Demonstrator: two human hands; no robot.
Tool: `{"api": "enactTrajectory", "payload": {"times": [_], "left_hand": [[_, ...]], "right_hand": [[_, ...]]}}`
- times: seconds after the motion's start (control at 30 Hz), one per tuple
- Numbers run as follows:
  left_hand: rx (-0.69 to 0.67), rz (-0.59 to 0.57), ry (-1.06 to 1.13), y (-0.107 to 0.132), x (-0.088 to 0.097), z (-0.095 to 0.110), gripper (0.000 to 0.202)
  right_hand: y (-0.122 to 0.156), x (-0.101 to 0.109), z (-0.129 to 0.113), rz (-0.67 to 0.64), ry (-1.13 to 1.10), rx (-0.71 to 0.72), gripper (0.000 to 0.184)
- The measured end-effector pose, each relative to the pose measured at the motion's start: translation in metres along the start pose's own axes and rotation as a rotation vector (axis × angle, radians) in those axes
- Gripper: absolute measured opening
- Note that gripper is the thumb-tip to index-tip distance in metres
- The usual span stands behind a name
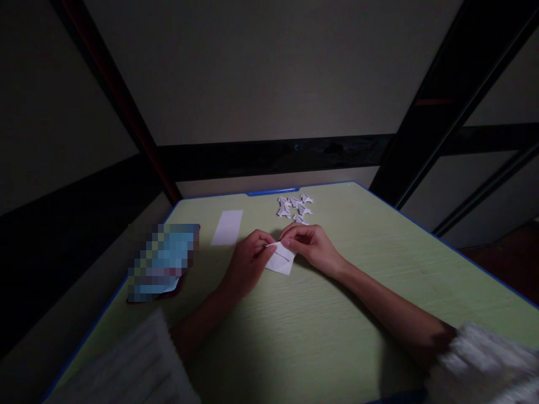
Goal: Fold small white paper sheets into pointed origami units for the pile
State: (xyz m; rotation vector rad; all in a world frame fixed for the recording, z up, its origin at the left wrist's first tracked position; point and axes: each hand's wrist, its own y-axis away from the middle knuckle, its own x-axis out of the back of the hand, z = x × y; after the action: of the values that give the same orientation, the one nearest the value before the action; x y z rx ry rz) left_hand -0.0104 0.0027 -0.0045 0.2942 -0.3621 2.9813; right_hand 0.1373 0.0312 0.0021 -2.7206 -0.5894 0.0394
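Note:
A small white sheet of paper, partly folded and with a dark line across it, is held between both hands over the table. My left hand pinches its upper left edge between thumb and fingers. At the upper right edge, my right hand grips the same paper, thumb on the near face. The fingers cover the paper's top edge. Just beyond the hands lie several small folded paper figures in a loose cluster.
A flat white paper strip lies to the left of the hands. Farther left is a blurred-out flat object with a dark red edge. The pale table has a blue rim and stands near a wall panel.

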Motion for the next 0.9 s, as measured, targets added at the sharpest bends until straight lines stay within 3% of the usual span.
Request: {"api": "enactTrajectory", "payload": {"times": [0.43, 0.6, 0.9], "left_hand": [[0.026, 0.052, -0.069, -0.0031, 0.002, 0.0012, 0.014], [0.084, -0.029, 0.012, -0.0041, 0.0012, 0.0009, 0.011], [0.098, -0.016, -0.101, -0.0048, 0.0023, 0.0002, 0.015]], "right_hand": [[0.0004, -0.0009, 0.0016, 0.035, 0.056, 0.047, 0.006], [-0.0008, 0.0002, 0.002, 0.11, 0.01, 0.03, 0.005], [-0.0001, 0.0007, 0.0024, 0.047, 0.043, 0.102, 0.003]]}}
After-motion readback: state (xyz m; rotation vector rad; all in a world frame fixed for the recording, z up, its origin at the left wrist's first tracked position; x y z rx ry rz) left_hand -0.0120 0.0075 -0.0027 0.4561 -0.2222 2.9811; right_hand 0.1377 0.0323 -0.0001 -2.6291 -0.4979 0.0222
